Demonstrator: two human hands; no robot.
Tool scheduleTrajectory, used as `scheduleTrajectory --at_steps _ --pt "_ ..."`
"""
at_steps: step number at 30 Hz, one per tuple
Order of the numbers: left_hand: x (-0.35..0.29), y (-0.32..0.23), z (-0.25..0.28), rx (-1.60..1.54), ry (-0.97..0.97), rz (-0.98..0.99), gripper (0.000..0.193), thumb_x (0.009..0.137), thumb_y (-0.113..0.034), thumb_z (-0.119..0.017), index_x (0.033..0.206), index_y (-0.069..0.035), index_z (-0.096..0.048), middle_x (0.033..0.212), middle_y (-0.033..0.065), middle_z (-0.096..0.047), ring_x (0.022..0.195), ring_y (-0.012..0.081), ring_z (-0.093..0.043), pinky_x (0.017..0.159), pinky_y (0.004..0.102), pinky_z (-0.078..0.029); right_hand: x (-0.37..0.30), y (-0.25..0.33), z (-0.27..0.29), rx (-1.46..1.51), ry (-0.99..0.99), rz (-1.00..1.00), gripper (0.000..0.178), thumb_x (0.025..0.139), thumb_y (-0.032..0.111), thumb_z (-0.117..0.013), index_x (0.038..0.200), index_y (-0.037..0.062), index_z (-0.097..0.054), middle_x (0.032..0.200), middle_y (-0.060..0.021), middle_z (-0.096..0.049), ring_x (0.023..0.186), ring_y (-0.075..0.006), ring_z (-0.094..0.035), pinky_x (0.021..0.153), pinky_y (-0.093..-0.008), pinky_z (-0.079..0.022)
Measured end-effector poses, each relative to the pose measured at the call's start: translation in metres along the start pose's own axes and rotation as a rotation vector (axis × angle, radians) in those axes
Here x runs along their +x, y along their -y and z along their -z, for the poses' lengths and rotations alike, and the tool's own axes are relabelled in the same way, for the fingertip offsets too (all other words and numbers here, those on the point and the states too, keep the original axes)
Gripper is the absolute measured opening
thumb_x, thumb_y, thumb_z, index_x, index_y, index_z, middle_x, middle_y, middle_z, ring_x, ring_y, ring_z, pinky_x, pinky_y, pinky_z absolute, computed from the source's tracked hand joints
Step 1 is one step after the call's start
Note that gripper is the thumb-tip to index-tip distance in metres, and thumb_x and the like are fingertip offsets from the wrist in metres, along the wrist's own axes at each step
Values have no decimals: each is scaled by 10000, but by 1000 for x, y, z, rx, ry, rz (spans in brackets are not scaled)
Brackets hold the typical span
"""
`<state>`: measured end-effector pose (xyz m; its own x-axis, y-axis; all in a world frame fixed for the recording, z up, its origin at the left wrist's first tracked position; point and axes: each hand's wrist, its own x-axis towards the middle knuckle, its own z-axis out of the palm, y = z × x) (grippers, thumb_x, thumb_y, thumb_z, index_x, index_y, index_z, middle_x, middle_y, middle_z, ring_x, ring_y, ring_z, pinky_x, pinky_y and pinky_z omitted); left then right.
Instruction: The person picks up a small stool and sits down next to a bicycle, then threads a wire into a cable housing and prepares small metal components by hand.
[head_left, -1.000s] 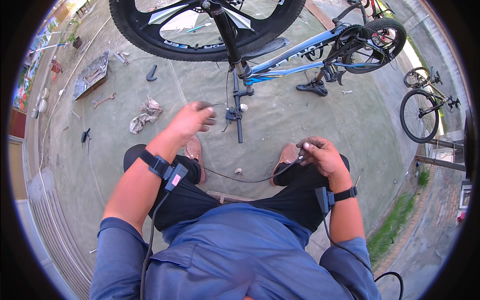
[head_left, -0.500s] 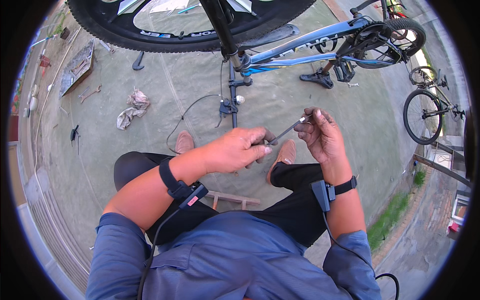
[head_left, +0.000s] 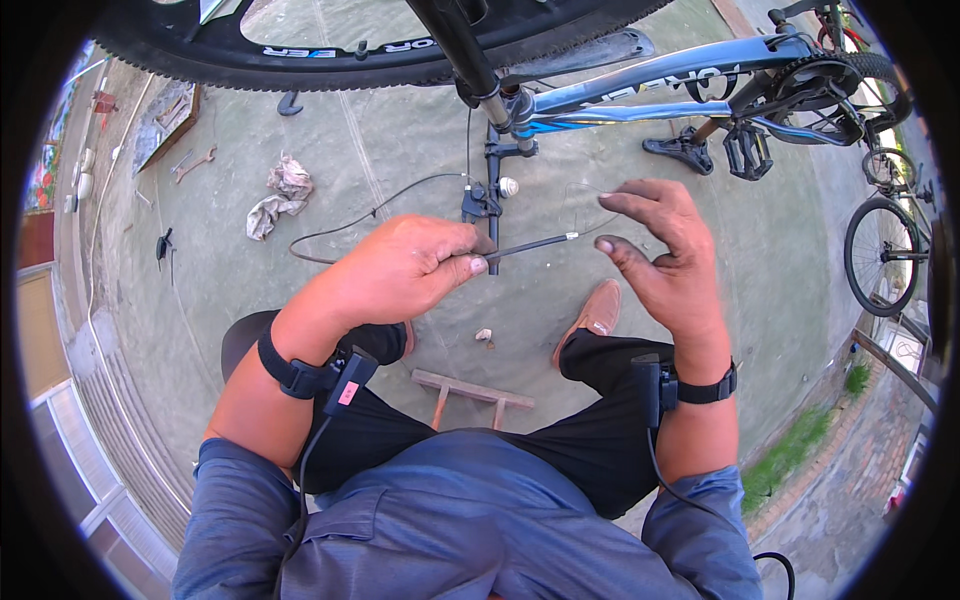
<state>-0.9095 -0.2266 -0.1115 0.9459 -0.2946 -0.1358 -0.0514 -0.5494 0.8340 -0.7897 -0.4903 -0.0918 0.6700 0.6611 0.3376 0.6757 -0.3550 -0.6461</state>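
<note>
A black brake cable housing (head_left: 530,246) with a pale end cap runs out of my left hand (head_left: 405,262), whose thumb and fingers pinch it. From the cap a thin bare wire (head_left: 592,228) comes out and curls up toward the fingertips of my right hand (head_left: 668,250). That hand is open, thumb and fingers spread apart around the wire's loop; whether a fingertip touches the wire is hard to see. Just beyond my left hand lie the black handlebar (head_left: 494,170) and a brake lever (head_left: 478,203) of an upturned blue bicycle (head_left: 610,95); a cable loops from the lever.
The bicycle's black wheel (head_left: 300,70) spans the far side. A crumpled rag (head_left: 282,195), a wrench (head_left: 196,164) and a metal tray (head_left: 168,125) lie on the left. A small wooden stool (head_left: 470,388) stands between my legs. Another bicycle (head_left: 880,255) stands on the right.
My right hand has let go of the housing's end and opened, moving slightly right. My left hand, still pinching the housing, has moved left. A loop of thin wire now shows past the cap.
</note>
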Motion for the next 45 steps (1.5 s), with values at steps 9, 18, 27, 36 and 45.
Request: scheduleTrajectory --at_steps 9,18,27,36,45 --pt "2 9 9 40 -2 24 183 919 -76 -609 1061 13 -683 879 185 -674 813 352 -660 731 399 -516 -8 -18 -10 222 181 -140 150 794 -51 -713 921 28 -727 842 -92 -697 765 -236 -645 686 -330 -515" --pt "0 9 5 17 -5 5 172 906 -78 -623 1041 7 -688 837 180 -669 775 343 -660 694 402 -514 -10 -13 -25 271 201 -146 130 790 -60 -706 894 18 -712 781 -95 -661 723 -233 -633 643 -336 -503" --pt "-9 11 -19 -7 7 -31 148 888 -91 -656 1018 -29 -690 811 150 -649 738 349 -642 655 398 -506 -12 -5 -15 255 444 -286 162 787 7 -752 948 9 -732 768 -103 -652 703 -226 -605 623 -330 -473" --pt "-7 14 -34 -12 -1 -69 137 886 -119 -668 1008 -59 -688 827 119 -666 741 336 -651 631 397 -503 -17 -10 -27 280 518 -255 117 817 20 -752 930 1 -724 739 -110 -636 675 -229 -596 615 -330 -462" --pt "-5 9 -33 27 47 -36 140 937 -202 -619 968 -68 -643 795 124 -644 745 365 -636 640 475 -481 -20 -20 -26 264 526 -239 82 826 35 -745 897 8 -714 749 -119 -648 687 -258 -612 621 -347 -471"
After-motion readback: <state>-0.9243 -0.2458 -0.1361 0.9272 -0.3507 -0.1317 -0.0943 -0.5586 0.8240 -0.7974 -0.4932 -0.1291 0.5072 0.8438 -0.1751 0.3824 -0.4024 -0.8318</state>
